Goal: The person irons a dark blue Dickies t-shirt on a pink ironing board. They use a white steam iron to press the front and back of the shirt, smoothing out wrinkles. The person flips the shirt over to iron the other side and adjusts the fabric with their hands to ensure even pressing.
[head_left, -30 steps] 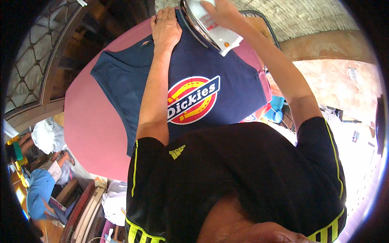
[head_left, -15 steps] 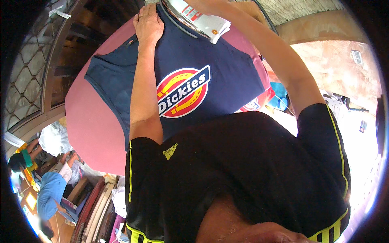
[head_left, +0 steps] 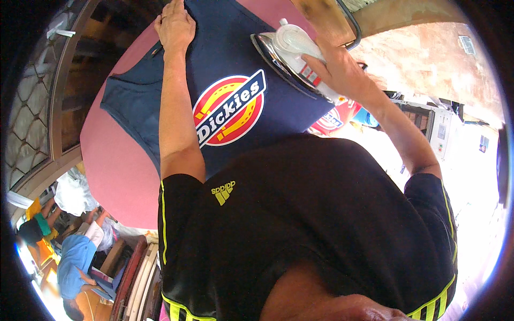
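A dark navy T-shirt (head_left: 241,40) with a large red, yellow and white print lies spread over a pink-covered ironing surface (head_left: 115,176). My left hand (head_left: 176,27) rests flat on the shirt's far left part, fingers stretched out and pointing away from me. At the right side, my right hand (head_left: 342,69) is wrapped round a white clothes iron (head_left: 294,40) with a shiny metal base. The iron sits on the navy cloth, to the right of the print. Its handle is partly hidden by my fingers.
A red printed item (head_left: 332,120) and a blue object (head_left: 365,117) show beyond the right edge. White plastic bags (head_left: 75,190) lie at the left. Two other people are at the lower left, one in a blue shirt (head_left: 77,262). A mesh-covered window (head_left: 35,107) stands at the far left.
The iron has come from the far edge toward me and to the right, with my right hand on it. My left hand stays on the shirt; the whole view has shifted slightly.
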Tool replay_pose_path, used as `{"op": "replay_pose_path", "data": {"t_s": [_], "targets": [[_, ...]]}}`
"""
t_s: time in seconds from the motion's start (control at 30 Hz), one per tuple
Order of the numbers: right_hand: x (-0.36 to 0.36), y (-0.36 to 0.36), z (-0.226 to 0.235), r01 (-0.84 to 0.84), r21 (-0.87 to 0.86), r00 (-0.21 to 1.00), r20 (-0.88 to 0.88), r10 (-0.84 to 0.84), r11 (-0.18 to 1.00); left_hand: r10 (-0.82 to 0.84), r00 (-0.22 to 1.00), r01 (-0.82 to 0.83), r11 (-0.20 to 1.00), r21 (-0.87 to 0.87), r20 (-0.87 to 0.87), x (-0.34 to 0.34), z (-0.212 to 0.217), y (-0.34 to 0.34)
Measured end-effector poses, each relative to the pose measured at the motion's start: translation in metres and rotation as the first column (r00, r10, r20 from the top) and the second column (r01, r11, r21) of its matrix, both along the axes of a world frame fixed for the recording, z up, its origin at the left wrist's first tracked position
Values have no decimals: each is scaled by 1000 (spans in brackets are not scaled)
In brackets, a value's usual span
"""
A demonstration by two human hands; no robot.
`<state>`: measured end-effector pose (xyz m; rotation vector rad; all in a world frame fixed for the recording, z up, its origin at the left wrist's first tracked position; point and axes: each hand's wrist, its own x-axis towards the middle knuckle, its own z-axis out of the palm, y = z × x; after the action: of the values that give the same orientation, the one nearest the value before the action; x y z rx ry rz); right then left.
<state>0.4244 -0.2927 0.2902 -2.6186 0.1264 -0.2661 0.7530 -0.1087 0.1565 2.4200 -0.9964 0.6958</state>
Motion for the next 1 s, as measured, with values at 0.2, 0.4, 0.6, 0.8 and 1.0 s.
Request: {"op": "replay_pose_path", "data": {"t_s": [0.2,0.4,0.6,0.8,1.0], "targets": [[2,17,3,149,64,989,-12,-149,987,-34,999,34,999,-17,-15,6,-3,-2],[-36,25,-8,220,106,972,55,-226,970,-33,999,34,999,-18,38,5,0,0],[-31,31,2,297,172,953,-112,-281,939,-70,995,74,995,-64,72,7,0,-1],[-75,35,-3,241,154,967,-125,-223,958,-17,998,19,1000,-24,64,8,0,1],[-118,21,11,41,261,946,-319,46,964,-44,996,45,999,-19,79,8,1,-3]]}}
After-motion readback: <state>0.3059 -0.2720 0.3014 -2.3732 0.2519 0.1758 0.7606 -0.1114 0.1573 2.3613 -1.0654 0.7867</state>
